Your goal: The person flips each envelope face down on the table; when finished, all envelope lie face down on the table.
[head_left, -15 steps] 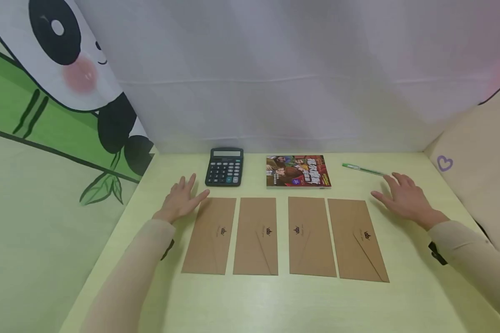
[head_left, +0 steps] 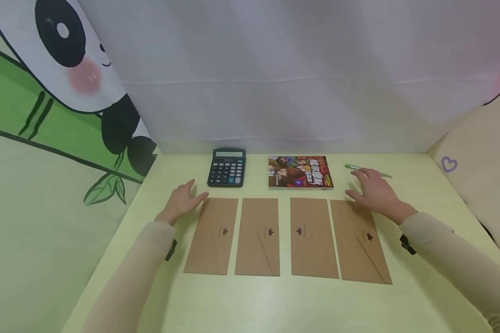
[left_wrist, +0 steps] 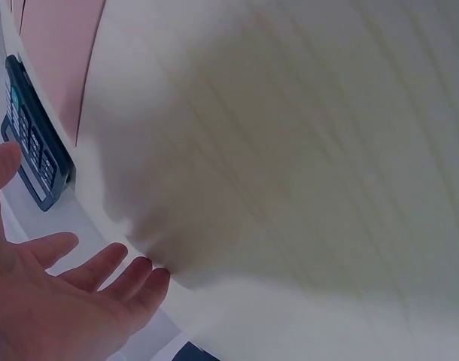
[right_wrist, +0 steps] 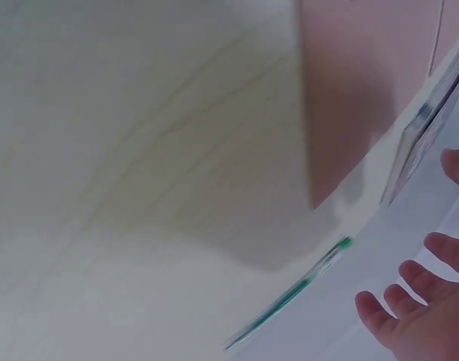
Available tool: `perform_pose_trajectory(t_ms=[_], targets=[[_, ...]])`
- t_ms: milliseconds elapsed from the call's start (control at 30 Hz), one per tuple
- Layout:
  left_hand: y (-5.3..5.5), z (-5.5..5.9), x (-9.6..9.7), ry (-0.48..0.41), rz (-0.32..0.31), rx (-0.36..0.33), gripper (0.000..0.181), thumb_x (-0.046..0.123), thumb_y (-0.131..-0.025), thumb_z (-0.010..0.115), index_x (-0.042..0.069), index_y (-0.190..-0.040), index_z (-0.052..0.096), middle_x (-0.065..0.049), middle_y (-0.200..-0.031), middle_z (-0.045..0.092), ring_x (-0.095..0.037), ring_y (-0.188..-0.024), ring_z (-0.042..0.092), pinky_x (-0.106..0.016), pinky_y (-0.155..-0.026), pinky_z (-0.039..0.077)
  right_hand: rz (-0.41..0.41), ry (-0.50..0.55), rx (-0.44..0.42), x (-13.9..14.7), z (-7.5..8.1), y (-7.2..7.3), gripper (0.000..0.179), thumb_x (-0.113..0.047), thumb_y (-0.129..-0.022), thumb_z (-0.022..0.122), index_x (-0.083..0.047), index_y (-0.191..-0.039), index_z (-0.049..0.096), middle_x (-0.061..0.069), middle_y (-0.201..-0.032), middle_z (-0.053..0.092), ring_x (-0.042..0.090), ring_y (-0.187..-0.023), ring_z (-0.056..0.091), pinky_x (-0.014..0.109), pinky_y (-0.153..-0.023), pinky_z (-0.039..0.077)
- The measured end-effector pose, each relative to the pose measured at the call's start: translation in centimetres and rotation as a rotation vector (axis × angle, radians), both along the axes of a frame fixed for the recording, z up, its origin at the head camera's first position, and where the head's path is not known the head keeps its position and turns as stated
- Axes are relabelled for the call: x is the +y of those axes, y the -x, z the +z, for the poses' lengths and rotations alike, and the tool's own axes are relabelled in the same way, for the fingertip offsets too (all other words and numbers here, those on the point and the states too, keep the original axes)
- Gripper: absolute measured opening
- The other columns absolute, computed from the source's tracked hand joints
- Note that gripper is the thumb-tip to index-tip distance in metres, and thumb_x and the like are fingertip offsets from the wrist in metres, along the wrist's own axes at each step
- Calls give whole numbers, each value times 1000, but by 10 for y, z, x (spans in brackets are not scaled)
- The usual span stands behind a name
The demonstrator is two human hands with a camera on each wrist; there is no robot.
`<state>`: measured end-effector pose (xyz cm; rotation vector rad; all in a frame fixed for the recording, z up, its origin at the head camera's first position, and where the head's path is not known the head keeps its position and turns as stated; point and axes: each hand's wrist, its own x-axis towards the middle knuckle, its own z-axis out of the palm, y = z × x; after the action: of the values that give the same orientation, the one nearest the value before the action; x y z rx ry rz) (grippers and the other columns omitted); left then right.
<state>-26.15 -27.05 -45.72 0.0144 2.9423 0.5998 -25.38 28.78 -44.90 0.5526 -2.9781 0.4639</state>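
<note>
Four is too many to count, so several brown envelopes (head_left: 257, 254) lie in a row on the table, each with a small crown mark. My left hand (head_left: 180, 202) is held with fingers spread near the top corner of the leftmost envelope, holding nothing. Behind it stands a dark calculator (head_left: 227, 167), also in the left wrist view. My right hand (head_left: 375, 192) hovers above the top of the rightmost envelope (head_left: 360, 263), fingers loosely extended. Just beyond its fingertips lies a green pen (head_left: 385, 175), partly hidden by the hand; the right wrist view shows the hand apart from it.
A comic-style book (head_left: 300, 172) lies between the calculator and the pen, near the back edge. A white curtain (head_left: 275, 106) hangs behind the table (head_left: 275, 305). Printed fabric with a panda figure covers the left side.
My right hand has moved left, from beside the pen's right end to above the rightmost envelope. The left hand has barely moved. The view has shifted slightly.
</note>
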Motion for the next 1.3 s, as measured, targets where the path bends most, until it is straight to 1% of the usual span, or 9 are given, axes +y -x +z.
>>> perform_pose_trajectory(t_ms=[167, 400, 500, 567, 667, 733, 900, 1067, 1300], targets=[[-3, -2, -1, -1, 17, 13, 82, 54, -93, 49, -5, -145, 28, -33, -141, 33, -48, -129, 30, -56, -104, 24, 36, -4, -6, -30, 1, 3, 64, -34, -90, 64, 7, -135, 43, 28, -134, 40, 45, -127, 31, 57, -102, 26], [-11, 4, 8, -4, -17, 35, 68, 45, -94, 51, -6, -137, 42, -31, -128, 46, -44, -118, 42, -54, -98, 33, 89, 12, -27, -69, 0, 5, 64, -33, -91, 64, 6, -136, 42, 27, -133, 43, 43, -124, 37, 55, -100, 31], [-14, 5, 12, 7, 21, 25, 64, 44, -93, 54, -8, -131, 48, -29, -121, 51, -40, -110, 47, -51, -93, 39, 125, 0, -16, -84, -2, 6, 64, -35, -90, 65, 6, -134, 44, 26, -129, 47, 41, -121, 41, 53, -98, 34], [-16, 6, 12, 7, 64, 14, 61, 43, -91, 56, -8, -125, 51, -27, -116, 53, -37, -103, 49, -48, -88, 42, 147, -6, -4, -95, -4, 6, 63, -36, -89, 66, 5, -132, 47, 24, -125, 50, 40, -118, 44, 52, -96, 37], [-19, 7, 14, -18, 130, -21, 56, 40, -89, 60, -9, -118, 54, -24, -109, 56, -33, -94, 51, -44, -80, 45, 174, -6, 4, -114, -5, 5, 62, -36, -87, 69, 5, -130, 51, 22, -122, 52, 37, -115, 46, 50, -95, 39], [-21, 9, 14, -52, 168, -65, 54, 38, -88, 63, -8, -114, 55, -22, -105, 58, -31, -90, 52, -42, -76, 46, 185, 5, -7, -127, -3, 3, 62, -37, -87, 69, 4, -130, 52, 20, -124, 53, 36, -116, 47, 49, -96, 39], [-27, 13, 14, -92, 217, -167, 52, 38, -84, 70, -5, -109, 55, -17, -100, 57, -29, -88, 51, -39, -74, 45, 213, 11, -50, -158, 1, -2, 63, -44, -86, 68, 1, -128, 56, 17, -127, 54, 33, -118, 47, 46, -99, 37], [-33, 17, 15, -97, 231, -218, 52, 39, -80, 73, -4, -104, 56, -16, -98, 57, -29, -88, 51, -40, -75, 45, 232, -23, -118, -187, 2, -6, 67, -50, -84, 68, -1, -129, 56, 16, -128, 53, 32, -119, 46, 46, -99, 37], [-40, 21, 17, -92, 214, -274, 60, 40, -72, 79, -6, -102, 56, -13, -90, 54, -27, -83, 48, -36, -68, 42, 276, -75, -163, -224, 0, -11, 69, -56, -82, 67, -4, -128, 58, 11, -127, 55, 28, -116, 48, 40, -99, 37]])
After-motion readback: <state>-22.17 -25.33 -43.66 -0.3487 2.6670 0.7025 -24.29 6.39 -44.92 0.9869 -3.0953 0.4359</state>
